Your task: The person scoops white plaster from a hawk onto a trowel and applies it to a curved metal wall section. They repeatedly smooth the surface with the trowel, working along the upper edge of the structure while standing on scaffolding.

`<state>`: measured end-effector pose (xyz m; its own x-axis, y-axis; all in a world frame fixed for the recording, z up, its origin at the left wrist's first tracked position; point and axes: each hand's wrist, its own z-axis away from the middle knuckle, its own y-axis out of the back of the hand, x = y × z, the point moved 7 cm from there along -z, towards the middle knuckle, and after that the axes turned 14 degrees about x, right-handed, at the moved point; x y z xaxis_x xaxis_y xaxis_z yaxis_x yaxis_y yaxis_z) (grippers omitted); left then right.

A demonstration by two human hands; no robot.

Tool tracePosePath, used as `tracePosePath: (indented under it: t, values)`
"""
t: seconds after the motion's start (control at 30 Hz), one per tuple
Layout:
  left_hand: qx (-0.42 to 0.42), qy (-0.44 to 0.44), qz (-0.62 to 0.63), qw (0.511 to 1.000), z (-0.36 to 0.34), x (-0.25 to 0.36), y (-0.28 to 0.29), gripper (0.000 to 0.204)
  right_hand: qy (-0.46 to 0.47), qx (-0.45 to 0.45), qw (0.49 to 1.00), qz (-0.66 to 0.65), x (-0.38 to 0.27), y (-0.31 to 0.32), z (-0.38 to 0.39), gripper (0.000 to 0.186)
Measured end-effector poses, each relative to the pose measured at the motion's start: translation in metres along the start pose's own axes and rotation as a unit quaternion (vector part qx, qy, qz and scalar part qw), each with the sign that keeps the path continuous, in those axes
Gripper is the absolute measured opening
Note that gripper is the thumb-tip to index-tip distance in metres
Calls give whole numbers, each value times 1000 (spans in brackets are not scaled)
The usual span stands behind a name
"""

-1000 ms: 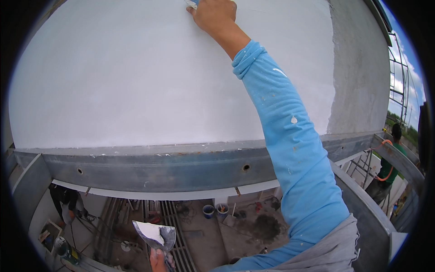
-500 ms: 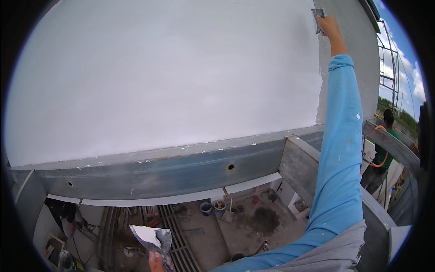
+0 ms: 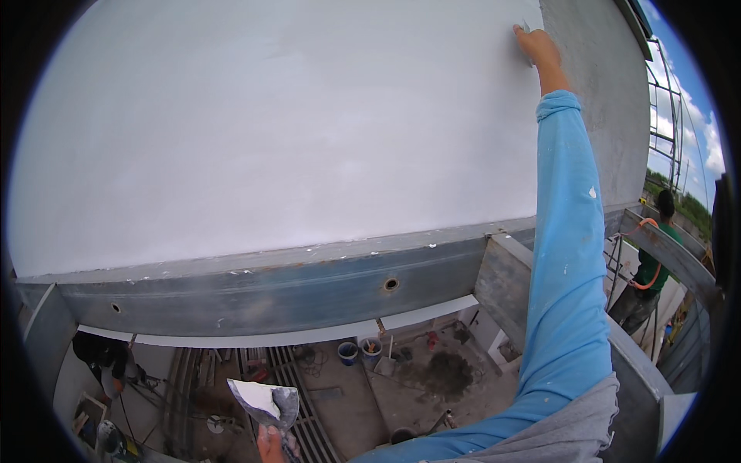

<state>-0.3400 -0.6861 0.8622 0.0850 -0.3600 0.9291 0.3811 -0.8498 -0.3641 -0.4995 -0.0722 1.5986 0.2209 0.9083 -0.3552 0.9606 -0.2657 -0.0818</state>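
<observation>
High on the wall, my right hand [image 3: 540, 48] is closed around a putty knife [image 3: 526, 32], which shows almost edge-on against the white coat. That smooth white coating [image 3: 270, 139] covers most of the wall and ends at the bare grey plaster [image 3: 598, 116] beside my hand. Low in the view, my left hand [image 3: 272, 445] grips a second, wide putty knife [image 3: 287, 405] by its handle, which the fingers mostly hide. A lump of white putty [image 3: 256, 395] lies on that blade.
A steel beam [image 3: 309, 293] runs below the wall, joined by a cross beam [image 3: 509, 266]. Far beneath lie buckets [image 3: 348, 353] and long metal bars [image 3: 297, 386]. One person [image 3: 656, 255] stands at right by an orange hose [image 3: 654, 279]; another [image 3: 108, 359] works lower left. Scaffolding [image 3: 665, 108] rises at right.
My right hand has moved left and slightly down onto the white coat, its knife turning from face-on to nearly edge-on. The ragged coating edge beside it looks straighter. My left hand has shifted slightly right.
</observation>
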Motion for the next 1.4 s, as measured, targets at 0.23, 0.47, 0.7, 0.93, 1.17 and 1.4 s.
tracePosePath:
  t: [0.23,0.47,0.7,0.93,1.17,1.4]
  values:
    - [63,-17,-15,998,0,7,31,18,96,102,987,-79,-192,84,105,47]
    - [66,-2,7,998,1,4,37,15,177,103,959,-197,-308,140,191,51]
    - [54,-12,-1,998,-9,-16,44,15,380,55,904,-188,-359,166,278,29]
    - [71,20,19,997,-20,-33,45,15,193,155,961,-125,-97,114,34,57]
    - [31,-8,8,999,-12,-22,33,15,-76,-56,995,-25,77,8,10,38]
    - [45,-8,9,999,-24,-49,45,15,-70,-60,996,16,60,-17,24,46]
